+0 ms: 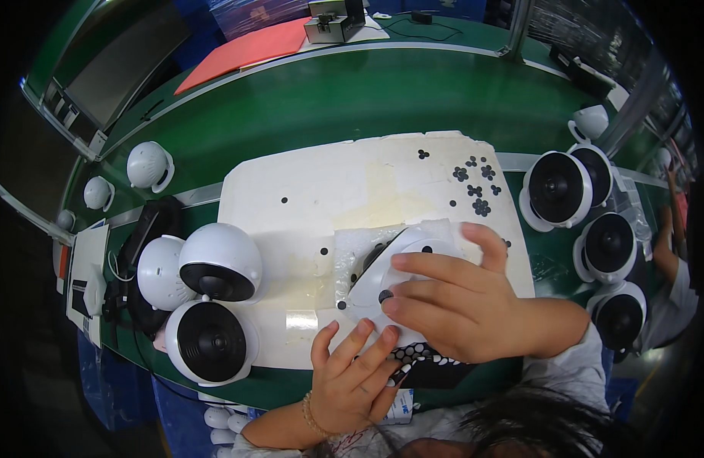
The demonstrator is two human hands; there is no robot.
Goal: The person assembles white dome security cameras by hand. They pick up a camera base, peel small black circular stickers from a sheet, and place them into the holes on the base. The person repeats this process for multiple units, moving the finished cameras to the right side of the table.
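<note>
A white dome-shaped camera [399, 248] lies tilted on a piece of white foam wrap [348, 256], its dark lens side partly hidden. Curled over it from the right, my right hand [470, 309] has a small black round pad [386, 295] at its fingertips, against the white housing. The right thumb is hidden. A second black pad [426, 249] sits on the housing. My left hand [356, 374], fingers spread, touches the near edge of the camera. Beside its thumb, partly covered by both hands, is a sheet of black round pads [417, 352].
A white board [291, 172] lies under the work, with loose black pads [481, 207] at its far right. Three white cameras [217, 341] crowd its left side; several more [554, 189] line the right. Behind the green bench runs a raised metal-edged shelf [344, 47].
</note>
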